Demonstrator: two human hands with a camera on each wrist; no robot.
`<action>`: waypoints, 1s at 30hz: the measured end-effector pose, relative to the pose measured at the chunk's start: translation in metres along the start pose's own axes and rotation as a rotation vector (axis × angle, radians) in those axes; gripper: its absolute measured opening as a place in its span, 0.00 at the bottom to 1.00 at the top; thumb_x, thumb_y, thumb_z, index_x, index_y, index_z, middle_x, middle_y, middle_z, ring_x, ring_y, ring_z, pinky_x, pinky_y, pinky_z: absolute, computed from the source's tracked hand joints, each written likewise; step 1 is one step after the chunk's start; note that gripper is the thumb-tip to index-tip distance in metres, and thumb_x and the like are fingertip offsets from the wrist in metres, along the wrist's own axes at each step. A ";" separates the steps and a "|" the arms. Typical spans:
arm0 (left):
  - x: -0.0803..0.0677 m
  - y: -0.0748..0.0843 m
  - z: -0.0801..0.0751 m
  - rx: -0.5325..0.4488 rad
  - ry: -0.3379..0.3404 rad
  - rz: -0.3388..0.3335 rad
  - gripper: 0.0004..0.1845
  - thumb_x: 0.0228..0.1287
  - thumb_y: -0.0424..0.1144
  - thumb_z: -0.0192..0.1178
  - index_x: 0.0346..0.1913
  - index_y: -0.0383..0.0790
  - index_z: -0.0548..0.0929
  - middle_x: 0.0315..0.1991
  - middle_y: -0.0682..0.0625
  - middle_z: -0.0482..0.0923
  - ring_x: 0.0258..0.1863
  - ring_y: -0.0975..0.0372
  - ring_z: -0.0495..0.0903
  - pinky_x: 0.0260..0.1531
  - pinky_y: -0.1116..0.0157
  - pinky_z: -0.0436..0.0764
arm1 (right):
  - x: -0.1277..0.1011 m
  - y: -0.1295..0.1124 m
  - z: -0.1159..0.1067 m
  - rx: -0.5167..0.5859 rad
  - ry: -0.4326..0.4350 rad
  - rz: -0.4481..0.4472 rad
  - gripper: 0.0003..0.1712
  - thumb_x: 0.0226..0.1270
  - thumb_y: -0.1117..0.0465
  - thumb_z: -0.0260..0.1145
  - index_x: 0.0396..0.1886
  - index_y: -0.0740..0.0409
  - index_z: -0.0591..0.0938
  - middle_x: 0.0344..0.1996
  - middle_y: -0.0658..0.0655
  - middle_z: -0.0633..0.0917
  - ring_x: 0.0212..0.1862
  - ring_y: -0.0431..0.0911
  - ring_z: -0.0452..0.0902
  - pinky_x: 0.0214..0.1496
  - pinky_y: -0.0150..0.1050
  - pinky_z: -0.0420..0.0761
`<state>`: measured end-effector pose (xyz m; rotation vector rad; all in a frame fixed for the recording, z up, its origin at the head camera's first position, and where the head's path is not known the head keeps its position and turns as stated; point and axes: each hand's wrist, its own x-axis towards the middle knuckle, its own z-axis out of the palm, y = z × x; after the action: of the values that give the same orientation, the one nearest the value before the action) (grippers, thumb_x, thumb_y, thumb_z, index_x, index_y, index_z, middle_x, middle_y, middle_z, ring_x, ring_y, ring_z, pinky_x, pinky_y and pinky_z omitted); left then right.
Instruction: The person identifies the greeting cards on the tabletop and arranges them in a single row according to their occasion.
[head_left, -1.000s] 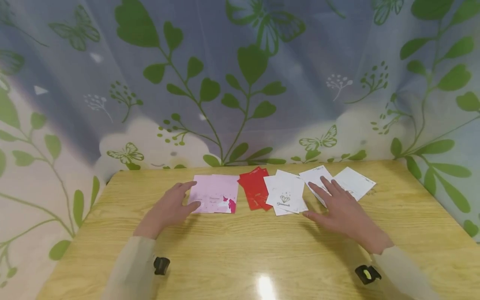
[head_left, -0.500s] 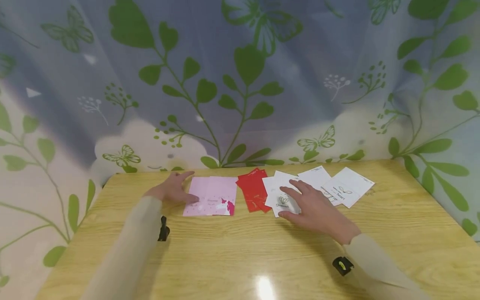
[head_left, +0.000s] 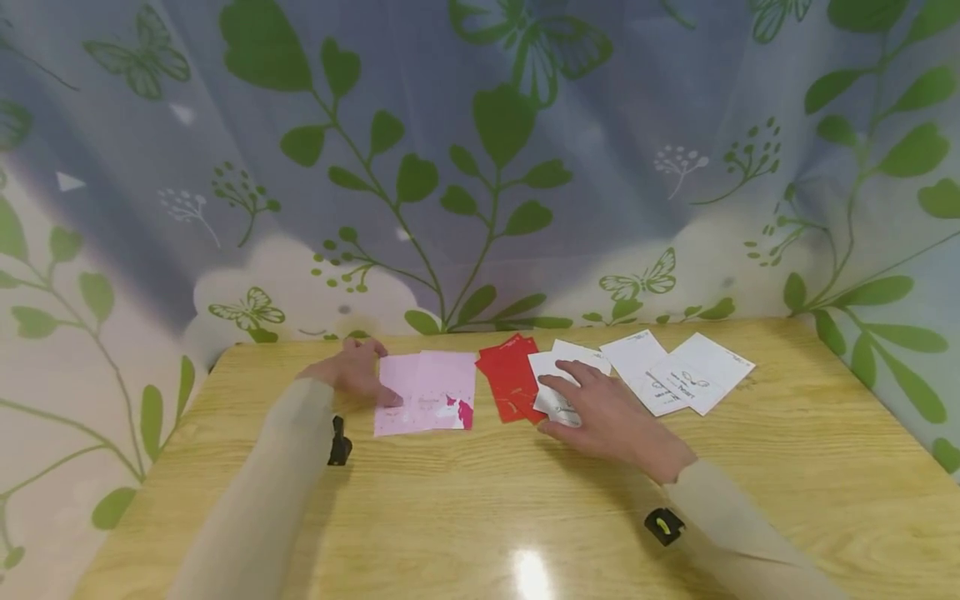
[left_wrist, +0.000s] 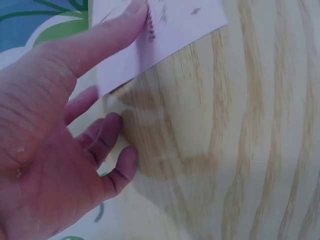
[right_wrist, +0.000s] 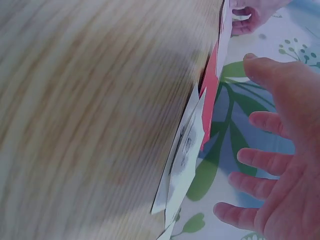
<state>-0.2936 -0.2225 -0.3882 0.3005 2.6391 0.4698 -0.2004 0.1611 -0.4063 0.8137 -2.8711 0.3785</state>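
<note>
- We can't read any whole word for sure.
- Pink cards (head_left: 431, 379), left of the red cards (head_left: 510, 379): small dark letters, too fuzzy for us.
- The red cards: thin pale marks we can't make out.
- White pile (head_left: 553, 404), just right of the red cards: curly grey writing, partly hidden.
- White pair (head_left: 678, 375), farther right: blurry black letters.

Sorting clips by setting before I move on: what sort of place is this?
Probably an indoor tabletop setup, perhaps staged: a patterned cloth hangs behind a wood-grain table, with pink cards, red cards and white cards along its far side.
</note>
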 end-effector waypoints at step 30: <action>-0.045 -0.037 -0.015 -0.854 0.642 0.127 0.30 0.72 0.29 0.59 0.71 0.42 0.61 0.53 0.47 0.69 0.36 0.66 0.85 0.37 0.63 0.89 | 0.008 -0.001 0.004 0.133 0.076 -0.019 0.28 0.69 0.46 0.70 0.64 0.54 0.81 0.63 0.60 0.81 0.61 0.55 0.81 0.58 0.55 0.84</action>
<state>-0.2654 -0.2731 -0.3722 0.0306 2.6671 1.9078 -0.2067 0.1558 -0.4084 0.8273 -2.7898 0.5909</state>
